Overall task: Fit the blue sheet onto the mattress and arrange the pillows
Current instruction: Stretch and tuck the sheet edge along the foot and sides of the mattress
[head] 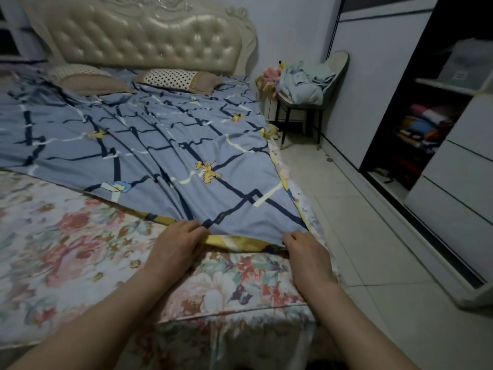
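Blue sheet (165,145) reads as thin, light cotton — limp, creasing easily, likely to slide over the floral mattress (69,236) unless held taut; best taken at the hem, near the corner. My left hand (174,245) pinches the hem at lower centre of the frame, my right hand (305,253) clenches the corner just right of it, yellow underside showing between them. Sheet covers the upper and middle frame only, bottom-left floral cover bare. Pattern: dark grid lines, small yellow figures. Two pillows (173,80) lie against the headboard (144,36), upper left.
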